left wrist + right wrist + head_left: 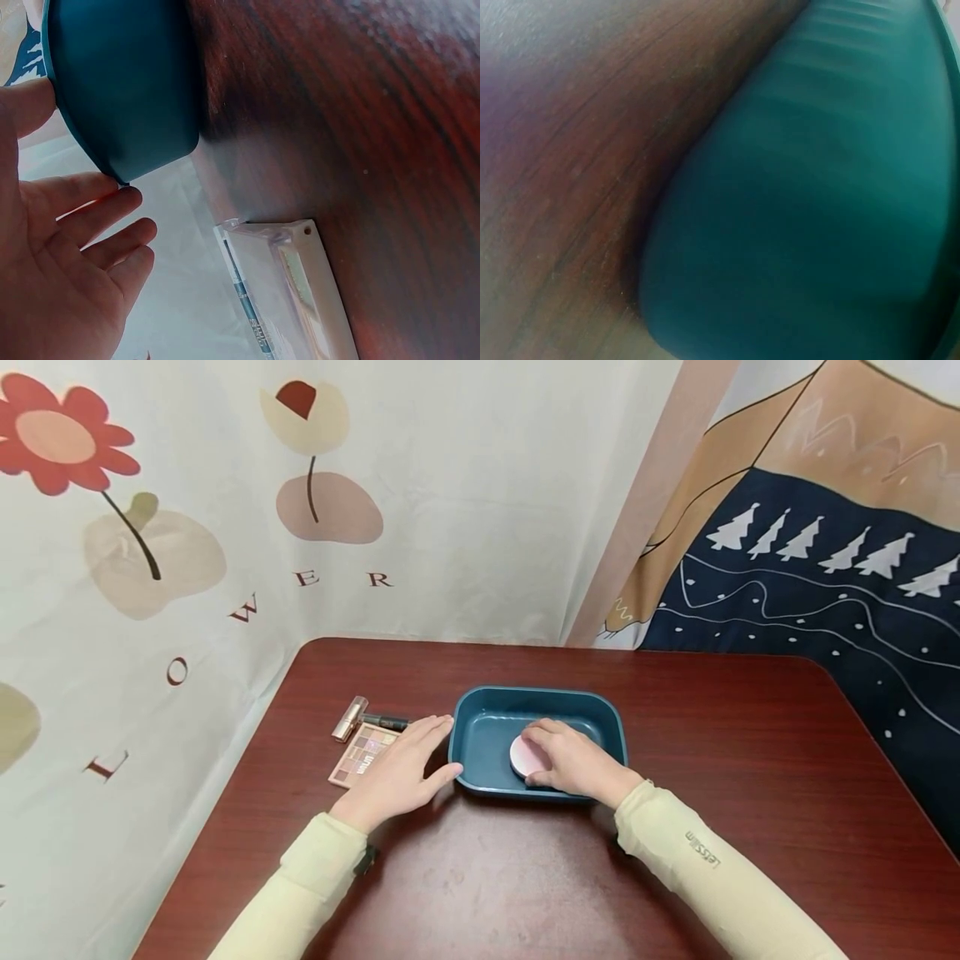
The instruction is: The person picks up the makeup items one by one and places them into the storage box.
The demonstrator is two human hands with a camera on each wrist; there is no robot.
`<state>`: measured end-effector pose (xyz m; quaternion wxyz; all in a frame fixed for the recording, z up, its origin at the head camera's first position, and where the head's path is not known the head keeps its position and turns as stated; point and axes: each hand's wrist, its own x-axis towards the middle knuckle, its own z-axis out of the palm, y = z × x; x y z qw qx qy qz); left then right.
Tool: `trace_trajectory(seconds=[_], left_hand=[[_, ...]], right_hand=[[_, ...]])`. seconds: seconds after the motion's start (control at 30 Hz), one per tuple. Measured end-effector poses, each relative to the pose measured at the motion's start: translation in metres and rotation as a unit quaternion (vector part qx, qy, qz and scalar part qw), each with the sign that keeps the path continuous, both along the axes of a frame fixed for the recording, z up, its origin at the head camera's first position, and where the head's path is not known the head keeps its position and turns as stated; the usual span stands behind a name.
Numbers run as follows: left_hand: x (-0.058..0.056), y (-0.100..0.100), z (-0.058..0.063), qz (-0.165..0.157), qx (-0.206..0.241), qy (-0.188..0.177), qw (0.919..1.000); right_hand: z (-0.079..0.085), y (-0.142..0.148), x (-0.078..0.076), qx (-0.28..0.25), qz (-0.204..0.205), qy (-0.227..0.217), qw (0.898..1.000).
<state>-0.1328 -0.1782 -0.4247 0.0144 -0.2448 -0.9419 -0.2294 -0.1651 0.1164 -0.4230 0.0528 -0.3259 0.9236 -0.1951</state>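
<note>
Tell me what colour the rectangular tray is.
The rectangular tray is dark teal-blue; the head view shows it best.

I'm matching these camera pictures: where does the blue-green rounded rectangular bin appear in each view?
Head: the bin sits below and right of centre.
Left wrist: bin at upper left.
Right wrist: bin fills the right side.
Shared landmark: reddish-brown wood-grained tabletop.

Palette, left hand crowd tray leftward; right side free.
</note>
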Motion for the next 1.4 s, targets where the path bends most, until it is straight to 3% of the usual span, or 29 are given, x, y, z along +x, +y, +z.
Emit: trace_trajectory(seconds=[0.5, 0.73, 1.4], left_hand=[[-0.001, 0.000, 0.001, -0.001, -0.002, 0.001, 1.0000], [0.000, 0.001, 0.000, 0.000, -0.002, 0.005, 1.0000], [0.001, 0.001, 0.002, -0.001, -0.001, -0.001, 1.0000]], right_hand=[[-0.002, 0.001, -0.002, 0.011, 0.009, -0.005, 1.000], [0.001, 0.005, 0.000, 0.011, -0.007, -0.019, 1.000], [0.015, 0.036, 0.010, -0.027, -0.039, 0.012, 0.999]])
